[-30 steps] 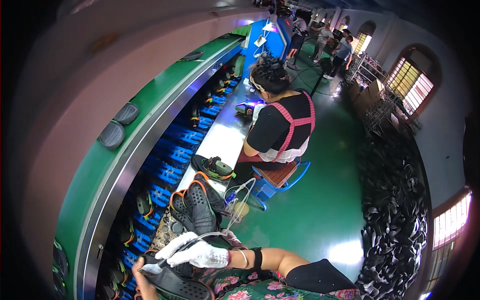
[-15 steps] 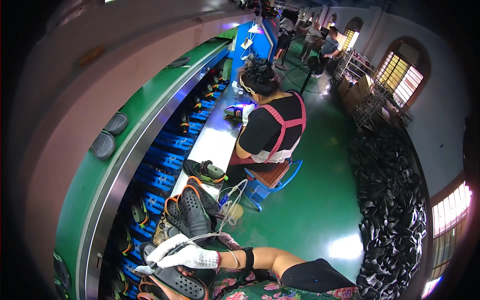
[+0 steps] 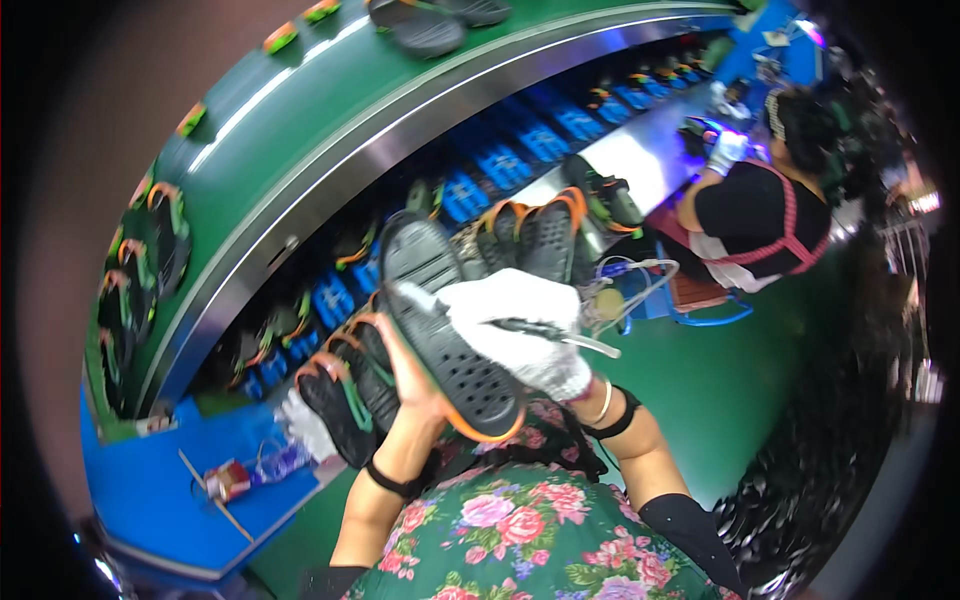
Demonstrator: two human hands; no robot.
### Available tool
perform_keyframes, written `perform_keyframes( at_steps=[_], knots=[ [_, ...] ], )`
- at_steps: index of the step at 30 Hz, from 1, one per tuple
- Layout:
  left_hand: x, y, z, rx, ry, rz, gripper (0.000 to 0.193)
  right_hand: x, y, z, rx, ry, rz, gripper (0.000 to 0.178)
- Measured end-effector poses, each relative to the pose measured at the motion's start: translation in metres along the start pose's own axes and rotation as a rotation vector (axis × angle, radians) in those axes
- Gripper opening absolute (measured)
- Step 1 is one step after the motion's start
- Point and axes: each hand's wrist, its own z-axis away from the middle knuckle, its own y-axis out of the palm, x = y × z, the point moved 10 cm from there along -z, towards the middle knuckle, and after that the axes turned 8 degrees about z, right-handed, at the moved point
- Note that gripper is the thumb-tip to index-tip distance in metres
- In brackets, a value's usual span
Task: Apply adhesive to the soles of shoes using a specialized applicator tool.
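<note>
Green conveyor belt curves along past the black clog, which is held sole-up in front of a floral apron. Bare left hand is gripping the clog's left edge, gloved right hand is over it pinching a slim tool. More clogs just left of it, coworker seated well off to its right.

Upper left, a long green belt carries black, orange-trimmed shoes; lower left, a blue bench holds a red packet.
</note>
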Motion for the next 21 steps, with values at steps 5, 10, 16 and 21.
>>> perform_keyframes(
  at_steps=[5, 10, 16, 21],
  knots=[
    [0.03, 0.013, 0.015, -0.09, -0.044, -0.109, 0.084, 0.009, -0.008, 0.006, 0.077, -0.146, 0.285, 0.024],
    [0.008, -0.02, 0.011, 0.118, 0.251, -0.366, 0.086, -0.002, 0.028, 0.046, 0.165, -0.278, 0.769, 0.044],
    [0.033, -0.018, 0.018, 0.224, -0.052, -0.25, 0.08, -0.023, 0.027, 0.075, 0.006, -0.162, 0.171, 0.03],
    [0.036, -0.018, 0.007, 0.187, -0.076, -0.256, 0.082, -0.011, 0.02, 0.069, 0.034, -0.159, 0.115, 0.028]
  ],
)
